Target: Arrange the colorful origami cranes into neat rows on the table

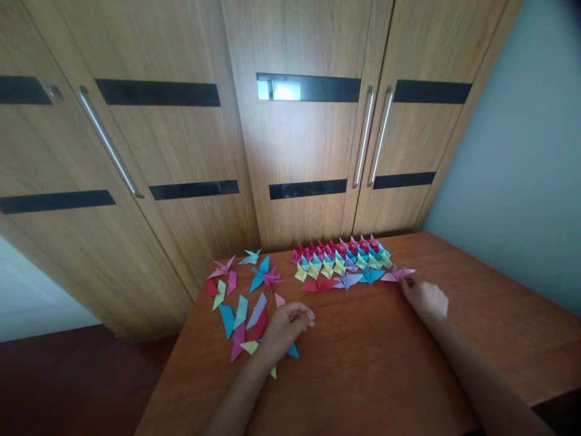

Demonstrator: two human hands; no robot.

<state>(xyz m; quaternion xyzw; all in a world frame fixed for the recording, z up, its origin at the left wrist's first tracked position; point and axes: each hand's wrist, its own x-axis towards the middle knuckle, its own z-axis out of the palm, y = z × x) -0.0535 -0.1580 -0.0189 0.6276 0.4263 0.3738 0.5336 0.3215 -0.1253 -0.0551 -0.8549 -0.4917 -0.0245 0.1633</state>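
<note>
My right hand (426,298) pinches the edge of a pink paper crane (396,274) at the right end of the front row on the table. That crane lies beside a blue crane (371,275), a lilac crane (347,280) and a red crane (320,284). My left hand (289,324) hovers over the left part of the table, its fingers loosely curled with a gap between them and nothing visible inside. Beneath and beside it lie several folded paper pieces, among them a red one (258,327) and a blue one (293,350); my hand and wrist partly cover them.
Behind the front row stand tight rows of coloured cranes (342,254). More cranes lie at the back left, including a blue one (260,274) and a pink one (223,267). A wooden wardrobe (299,145) rises behind the brown table (363,375); a wall (512,169) stands right.
</note>
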